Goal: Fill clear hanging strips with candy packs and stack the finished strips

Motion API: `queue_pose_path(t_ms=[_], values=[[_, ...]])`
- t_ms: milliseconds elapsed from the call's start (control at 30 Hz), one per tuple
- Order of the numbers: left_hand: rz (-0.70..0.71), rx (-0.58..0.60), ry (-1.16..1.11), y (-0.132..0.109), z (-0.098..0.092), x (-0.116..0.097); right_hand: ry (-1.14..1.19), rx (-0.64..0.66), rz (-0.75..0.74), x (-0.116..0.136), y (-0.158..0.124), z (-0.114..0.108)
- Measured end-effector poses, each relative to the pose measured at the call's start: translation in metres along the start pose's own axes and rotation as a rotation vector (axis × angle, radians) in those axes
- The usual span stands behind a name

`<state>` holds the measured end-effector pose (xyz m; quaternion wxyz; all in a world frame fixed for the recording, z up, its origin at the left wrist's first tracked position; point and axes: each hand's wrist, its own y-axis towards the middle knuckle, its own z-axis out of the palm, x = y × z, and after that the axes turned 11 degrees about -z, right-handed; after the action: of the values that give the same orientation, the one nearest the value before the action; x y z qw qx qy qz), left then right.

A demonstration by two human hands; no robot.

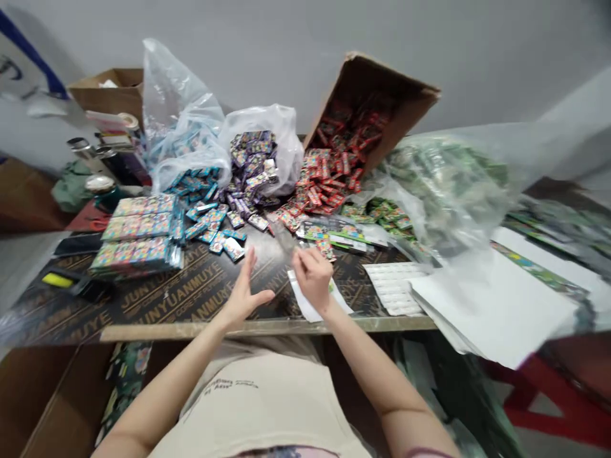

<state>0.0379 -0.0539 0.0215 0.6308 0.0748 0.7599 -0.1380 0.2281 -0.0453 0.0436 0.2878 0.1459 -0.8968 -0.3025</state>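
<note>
My left hand (pixel 244 294) hovers over the dark printed tabletop with its fingers stretched and thumb spread, holding nothing. Just across from it, my right hand (pixel 312 275) is closed in a pinch on a see-through plastic sleeve (pixel 283 238), which reaches up and left from the fingers and looks blurred. Under the right wrist lies a white paper sheet (pixel 305 305), partly covered. Small blue packets (pixel 214 222) are scattered beyond my left hand. Purple packets (pixel 255 159) spill from a bag, and red packets (pixel 329 181) pour from a tipped cardboard box (pixel 410 95).
Stacked colourful packs (pixel 138 235) stand at left beside a black-and-yellow tool (pixel 62 280). Green packets (pixel 389 213) and flat green-printed cards (pixel 338 232) lie right of centre. A white sticker sheet (pixel 394 286), white sheets (pixel 496 299) and a large clear bag (pixel 449 184) occupy the right.
</note>
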Motion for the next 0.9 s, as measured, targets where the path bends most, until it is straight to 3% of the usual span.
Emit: queue_pose_path(t_ms=[100, 167, 267, 333, 467, 600, 733, 833, 900], values=[[-0.080, 0.009, -0.387, -0.008, 0.015, 0.001, 0.448, 0.011, -0.031, 0.070, -0.016, 0.024], [-0.224, 0.077, -0.629, -0.019, 0.011, 0.001, 0.584, -0.003, -0.023, 0.088, -0.019, 0.032], [-0.367, 0.215, -0.836, -0.037, -0.007, 0.002, 0.551, -0.053, -0.023, 0.083, -0.009, 0.033], [-0.413, 0.290, -0.882, -0.045, -0.018, 0.006, 0.533, -0.009, -0.058, 0.073, 0.001, 0.031], [-0.490, 0.362, -0.810, -0.048, -0.029, 0.017, 0.576, 0.259, -0.128, 0.060, 0.019, 0.027], [-0.452, 0.313, -0.695, -0.043, -0.032, 0.022, 0.620, 0.497, -0.233, 0.054, 0.029, 0.021], [-0.404, 0.270, -0.615, -0.039, -0.033, 0.012, 0.571, 0.692, -0.333, 0.048, 0.031, 0.015], [-0.432, 0.234, -0.608, -0.037, -0.032, 0.003, 0.617, 0.669, -0.292, 0.042, 0.028, 0.017], [-0.471, 0.156, -0.653, -0.034, -0.032, -0.001, 0.650, 0.509, -0.191, 0.039, 0.023, 0.022]])
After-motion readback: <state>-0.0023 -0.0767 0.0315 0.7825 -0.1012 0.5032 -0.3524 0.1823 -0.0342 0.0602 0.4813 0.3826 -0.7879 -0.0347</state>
